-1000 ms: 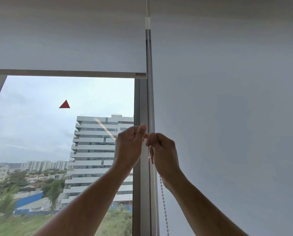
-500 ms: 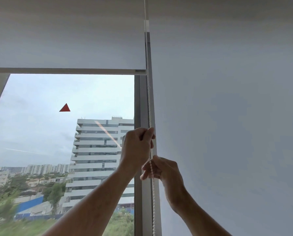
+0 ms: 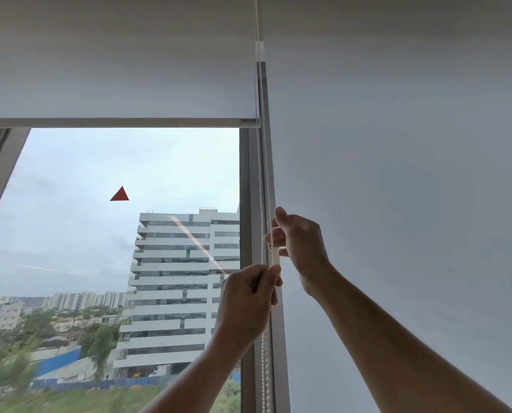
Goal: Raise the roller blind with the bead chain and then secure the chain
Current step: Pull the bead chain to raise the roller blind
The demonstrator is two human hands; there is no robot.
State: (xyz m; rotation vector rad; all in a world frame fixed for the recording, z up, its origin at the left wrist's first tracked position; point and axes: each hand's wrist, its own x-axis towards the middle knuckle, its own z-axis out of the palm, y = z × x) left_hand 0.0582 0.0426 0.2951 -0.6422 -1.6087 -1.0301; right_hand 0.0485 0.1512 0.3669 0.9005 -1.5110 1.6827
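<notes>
The white roller blind [image 3: 117, 70] covers the upper part of the left window, with its bottom bar [image 3: 117, 123] about a third of the way down. A white bead chain [image 3: 267, 174] hangs beside the grey window frame. My right hand [image 3: 301, 242] pinches the chain higher up, at the frame's edge. Just below it, my left hand [image 3: 246, 305] is closed around the chain, which runs on down past it [image 3: 266, 368]. A pale connector piece of the chain shows between the two hands.
A second white blind [image 3: 397, 204] on the right is fully lowered. The grey vertical window frame [image 3: 246, 189] stands between the two panes. Through the glass are a white building, sky and a red triangle sticker [image 3: 120, 194].
My right hand has gone up above the left and taken the chain higher; my left hand has pulled down. The blind's bottom bar sits slightly higher against the view.
</notes>
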